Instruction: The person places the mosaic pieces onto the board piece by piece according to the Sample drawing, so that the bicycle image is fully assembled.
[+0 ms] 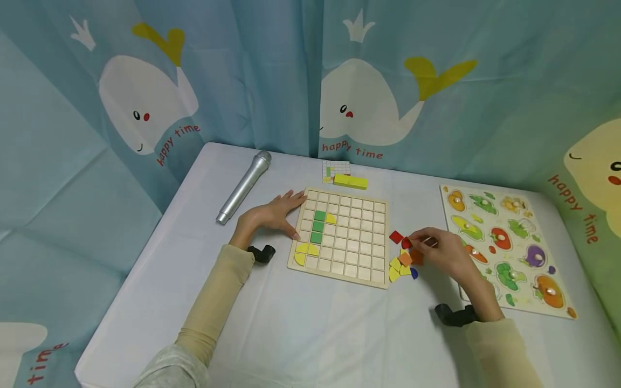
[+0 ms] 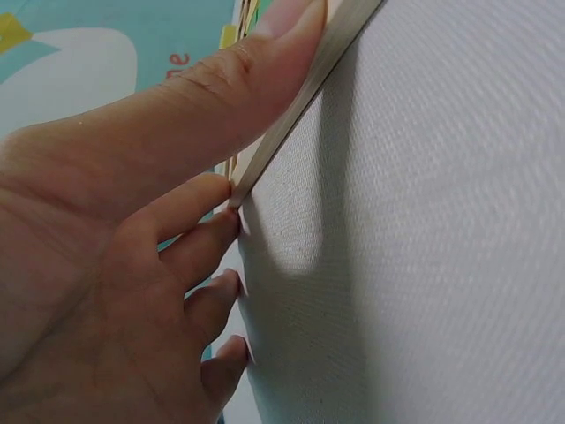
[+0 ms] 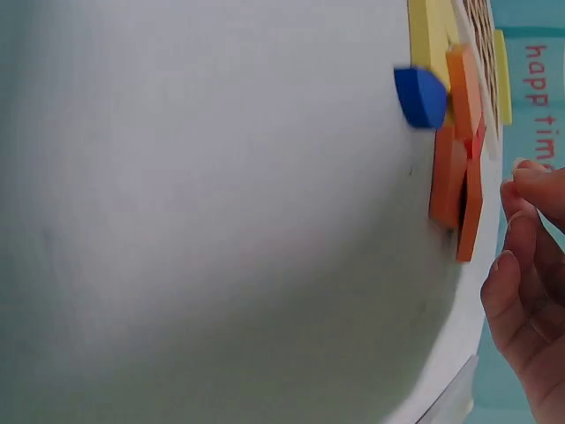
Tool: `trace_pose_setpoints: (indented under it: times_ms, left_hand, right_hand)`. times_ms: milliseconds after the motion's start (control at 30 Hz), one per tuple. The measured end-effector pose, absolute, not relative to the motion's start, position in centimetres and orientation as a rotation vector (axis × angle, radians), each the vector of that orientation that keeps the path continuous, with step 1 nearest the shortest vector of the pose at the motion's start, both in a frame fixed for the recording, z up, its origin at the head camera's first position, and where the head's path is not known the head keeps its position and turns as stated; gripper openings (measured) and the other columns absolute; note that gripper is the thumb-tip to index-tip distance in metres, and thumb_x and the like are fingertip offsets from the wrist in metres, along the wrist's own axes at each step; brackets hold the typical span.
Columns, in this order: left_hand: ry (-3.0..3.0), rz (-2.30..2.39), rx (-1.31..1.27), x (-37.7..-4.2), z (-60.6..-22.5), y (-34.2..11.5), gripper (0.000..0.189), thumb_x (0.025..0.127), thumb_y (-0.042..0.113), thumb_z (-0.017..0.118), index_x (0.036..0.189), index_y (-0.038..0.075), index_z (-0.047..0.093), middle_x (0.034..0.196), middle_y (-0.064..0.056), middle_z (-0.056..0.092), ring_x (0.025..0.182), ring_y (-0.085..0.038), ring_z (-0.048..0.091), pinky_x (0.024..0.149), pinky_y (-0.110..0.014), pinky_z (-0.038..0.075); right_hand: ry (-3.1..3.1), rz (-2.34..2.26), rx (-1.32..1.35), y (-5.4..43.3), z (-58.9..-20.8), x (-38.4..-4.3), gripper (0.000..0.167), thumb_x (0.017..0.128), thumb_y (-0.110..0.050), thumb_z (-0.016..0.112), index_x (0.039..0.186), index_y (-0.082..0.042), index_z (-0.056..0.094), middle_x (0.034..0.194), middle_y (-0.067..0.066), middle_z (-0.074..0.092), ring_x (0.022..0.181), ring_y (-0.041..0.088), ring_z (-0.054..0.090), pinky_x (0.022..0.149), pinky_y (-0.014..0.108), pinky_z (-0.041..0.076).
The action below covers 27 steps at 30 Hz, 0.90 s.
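Near the middle of the desk [image 1: 301, 328] lies the gridded board [image 1: 349, 256]; a pile of coloured pieces [image 1: 405, 260] sits just beside its right edge. The right hand [image 1: 448, 256] has thumb and fingertips close together over the pile; whether they pinch a piece I cannot tell. Its wrist view alone reveals orange pieces [image 3: 448, 177] overlapping beside a blue piece [image 3: 422, 99]. Well apart, the left hand [image 1: 271, 214] touches the board's left edge, fingers extended; only the left wrist view shows their undersides. Only the head view shows the microphone [image 1: 245, 186], toward the desk's far-left corner.
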<state>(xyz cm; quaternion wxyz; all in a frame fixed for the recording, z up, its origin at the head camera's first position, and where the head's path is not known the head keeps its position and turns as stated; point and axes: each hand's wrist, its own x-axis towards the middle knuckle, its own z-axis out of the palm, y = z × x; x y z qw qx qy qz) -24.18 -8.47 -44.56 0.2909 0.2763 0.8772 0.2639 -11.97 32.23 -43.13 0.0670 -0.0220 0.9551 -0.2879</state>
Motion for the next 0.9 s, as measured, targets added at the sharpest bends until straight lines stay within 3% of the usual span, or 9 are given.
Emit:
trace_pose_setpoints:
  times_ms: [467,900]
  left_hand:
    - [2.342,0.7,0.74,-24.4,-44.8,-8.4,0.117,0.078,0.029,0.091,0.166,0.011,0.016,0.175,-0.005,0.003,0.161,-0.026,-0.007,0.132,-0.044,-0.003]
    - [2.346,0.696,0.736,-24.2,-44.7,-8.4,0.117,0.079,0.029,0.09,0.166,0.01,0.015,0.175,-0.006,0.003,0.161,-0.027,-0.007,0.132,-0.044,-0.002]
  right_hand:
    - [2.823,-0.82,0.039,33.4,-44.0,-13.2,0.026,0.097,-0.015,0.07,0.119,-0.001,0.073,0.113,0.021,0.064,0.096,0.031,0.056,0.074,0.031,0.047]
    - [2.818,-0.822,0.022,33.3,-44.1,-13.5,0.022,0.095,-0.014,0.072,0.112,0.001,0.071,0.102,0.019,0.07,0.086,0.027,0.059,0.071,0.028,0.049]
